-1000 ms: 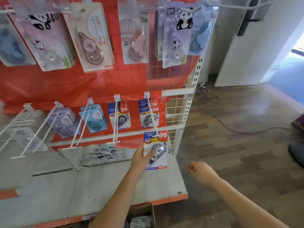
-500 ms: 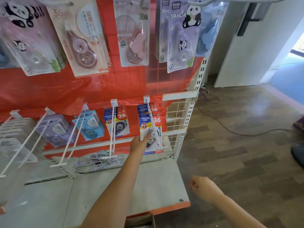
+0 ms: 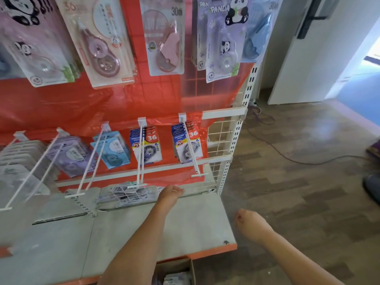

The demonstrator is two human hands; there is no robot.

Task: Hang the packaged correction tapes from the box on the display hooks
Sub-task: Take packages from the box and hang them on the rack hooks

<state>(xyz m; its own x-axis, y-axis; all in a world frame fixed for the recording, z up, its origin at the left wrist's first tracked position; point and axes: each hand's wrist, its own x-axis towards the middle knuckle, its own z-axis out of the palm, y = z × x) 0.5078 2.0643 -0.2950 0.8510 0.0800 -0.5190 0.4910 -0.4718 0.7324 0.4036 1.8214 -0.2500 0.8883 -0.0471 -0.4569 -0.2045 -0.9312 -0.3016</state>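
Released since 0.5 s: left hand [image 3: 171, 193] empty | pack [image 3: 190, 146] hung ("36", "PET") | right hand [image 3: 249, 223] loosely curled, empty

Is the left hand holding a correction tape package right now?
No. The left hand is empty, below the rightmost hook, where the packages hang.

Brown wood-pattern floor [image 3: 298, 182], white door [image 3: 320, 58], daylight from a doorway [image 3: 368, 64] at right.

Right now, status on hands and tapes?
Left hand empty, below rightmost hook. Right hand loosely curled, empty. Packs hung. Box below shelf, unobstructed.
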